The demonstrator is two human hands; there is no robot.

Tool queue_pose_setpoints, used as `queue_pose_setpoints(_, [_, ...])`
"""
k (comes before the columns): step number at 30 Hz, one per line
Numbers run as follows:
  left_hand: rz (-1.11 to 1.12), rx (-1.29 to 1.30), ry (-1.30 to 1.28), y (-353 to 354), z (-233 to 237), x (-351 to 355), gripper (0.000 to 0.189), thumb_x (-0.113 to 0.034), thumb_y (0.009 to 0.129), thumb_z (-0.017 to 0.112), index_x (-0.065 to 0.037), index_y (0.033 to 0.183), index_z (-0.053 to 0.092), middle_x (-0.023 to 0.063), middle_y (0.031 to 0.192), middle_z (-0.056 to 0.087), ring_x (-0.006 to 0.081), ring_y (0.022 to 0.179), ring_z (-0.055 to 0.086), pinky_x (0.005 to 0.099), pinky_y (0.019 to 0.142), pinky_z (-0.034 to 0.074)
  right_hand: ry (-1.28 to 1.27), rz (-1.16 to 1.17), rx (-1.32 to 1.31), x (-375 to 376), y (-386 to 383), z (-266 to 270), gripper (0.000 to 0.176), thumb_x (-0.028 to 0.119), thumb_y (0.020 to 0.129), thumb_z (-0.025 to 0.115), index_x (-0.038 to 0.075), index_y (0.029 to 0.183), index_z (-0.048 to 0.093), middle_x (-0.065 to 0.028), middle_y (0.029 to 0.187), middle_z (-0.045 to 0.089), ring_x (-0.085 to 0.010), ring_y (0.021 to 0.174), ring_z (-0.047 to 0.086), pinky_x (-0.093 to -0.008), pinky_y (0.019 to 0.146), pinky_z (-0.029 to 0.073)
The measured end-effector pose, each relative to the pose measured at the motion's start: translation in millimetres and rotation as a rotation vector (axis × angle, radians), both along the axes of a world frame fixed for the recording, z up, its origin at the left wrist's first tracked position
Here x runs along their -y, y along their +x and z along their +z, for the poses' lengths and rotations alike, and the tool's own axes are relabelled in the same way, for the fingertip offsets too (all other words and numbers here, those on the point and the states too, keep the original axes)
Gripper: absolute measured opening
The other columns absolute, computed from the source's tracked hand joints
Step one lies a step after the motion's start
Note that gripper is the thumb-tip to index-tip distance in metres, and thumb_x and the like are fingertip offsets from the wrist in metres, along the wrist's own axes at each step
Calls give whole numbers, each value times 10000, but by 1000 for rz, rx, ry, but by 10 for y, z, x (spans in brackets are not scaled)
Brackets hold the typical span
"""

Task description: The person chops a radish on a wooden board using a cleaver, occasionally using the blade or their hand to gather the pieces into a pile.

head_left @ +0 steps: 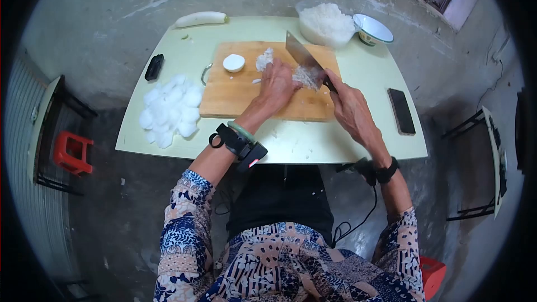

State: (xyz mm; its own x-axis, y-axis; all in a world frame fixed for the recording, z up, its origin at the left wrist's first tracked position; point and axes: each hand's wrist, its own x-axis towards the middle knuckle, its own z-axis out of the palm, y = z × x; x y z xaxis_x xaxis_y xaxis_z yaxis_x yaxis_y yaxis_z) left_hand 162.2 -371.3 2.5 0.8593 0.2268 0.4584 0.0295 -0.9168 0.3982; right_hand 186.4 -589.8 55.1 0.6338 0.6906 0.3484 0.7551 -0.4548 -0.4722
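Observation:
My right hand grips the handle of a cleaver, its broad blade slanting over the wooden cutting board. Shredded white radish lies beside the blade. With fingers bent and close together, my left hand presses on radish slices, mostly hidden beneath it, just left of the blade. Past its fingertips is a small clump of white radish pieces. A cut radish end stands on the board's left part. Thin radish slices are heaped on the table left of the board.
A whole white radish lies at the table's back left. Back right are a bowl heaped with radish shreds and an enamel bowl. A phone lies right, a black object left. A red stool stands on the floor.

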Motion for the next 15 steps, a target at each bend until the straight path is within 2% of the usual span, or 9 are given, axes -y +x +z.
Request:
queue_pose_setpoints(2, [-33, -12, -45, 121, -32, -47, 366, -199, 804, 826, 26, 1035, 653, 217, 1095, 587, 413, 1055, 598, 487, 913, 495, 131, -26, 50, 2, 6, -41, 510, 15, 969, 508, 42, 1476, 454, -303, 1032, 678, -480, 917, 653, -539, 811, 503])
queue_pose_setpoints(6, [-204, -11, -102, 139, -117, -18, 341, -134, 810, 797, 14, 1075, 644, 207, 1090, 592, 413, 1073, 594, 488, 918, 495, -14, -75, -40, 18, 1, -40, 536, 27, 991, 514, 109, 1517, 451, -302, 1054, 684, -460, 911, 664, -486, 838, 507])
queue_pose_setpoints(7, [-200, -9, -101, 106, -112, -5, 341, -134, 810, 797, 14, 1075, 644, 207, 1090, 592, 413, 1073, 594, 488, 918, 495, 2, -84, -35, 29, -9, -28, 539, 24, 990, 511, 104, 1520, 449, -306, 1058, 683, -462, 916, 665, -485, 839, 506])
queue_pose_setpoints(9, [-112, 177, -141, 11, -106, 48, 301, -113, 822, 774, -10, 1072, 642, 191, 1058, 597, 403, 1043, 610, 484, 894, 505, 16, -96, -39, 36, -11, -19, 543, 20, 990, 508, 99, 1523, 446, -310, 1063, 683, -464, 921, 665, -484, 840, 506])
queue_pose_setpoints(11, [-78, 130, -117, -73, -41, -1, 267, -115, 826, 769, -14, 1042, 650, 181, 1044, 598, 394, 1013, 619, 482, 876, 511, 37, -31, -56, 31, -44, -38, 531, 15, 972, 519, 44, 1495, 436, -310, 1057, 679, -480, 924, 660, -541, 825, 508])
queue_pose_setpoints(15, [-41, 38, -110, -80, -35, -116, 177, -138, 829, 770, -23, 931, 682, 156, 993, 604, 367, 934, 639, 476, 827, 526, 17, -32, -46, -21, -79, 31, 529, 17, 975, 512, 42, 1498, 432, -312, 1058, 679, -480, 927, 661, -541, 825, 508])
